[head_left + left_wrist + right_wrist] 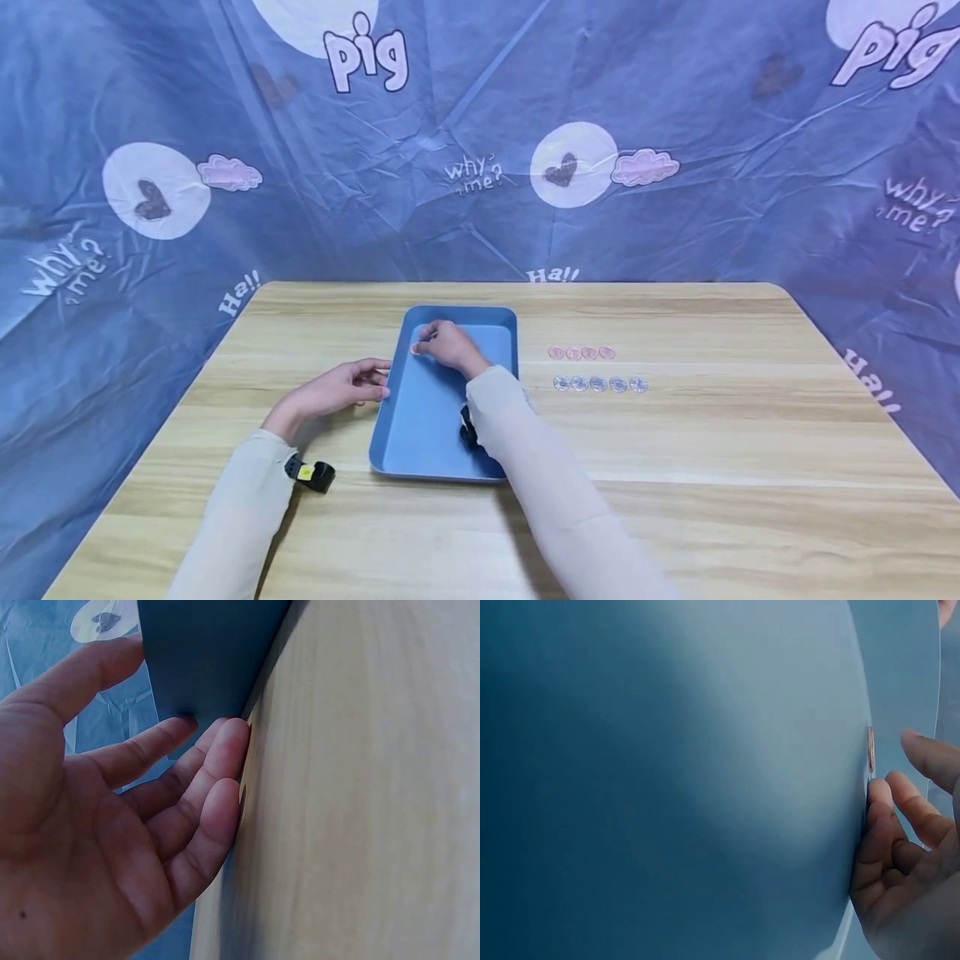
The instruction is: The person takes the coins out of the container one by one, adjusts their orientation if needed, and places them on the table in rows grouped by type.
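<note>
Now a small pink disc [415,349] lies on the floor of the blue tray [427,433], near its far left corner, and the right hand [448,344] is just at it. In the right wrist view the same disc [870,748] is seen edge-on against the tray floor, with the fingertips [877,793] right beside it. Whether the fingers pinch it or only touch it, I cannot tell; they look loosely bent.

Apart from this one disc the tray floor appears bare, so the work seems to be at its beginning. On the worktop [675,467], to the right of the tray, four pink discs [581,353] wait in one row and five clear discs [600,383] in a second row nearer to the person.

The right arm reaches over the tray from its near right corner, the hand low over the floor. The left hand [341,390] rests on the worktop at the left rim of the tray, its fingers [202,787] nearly straight and touching the tray's side, holding nothing.
</note>
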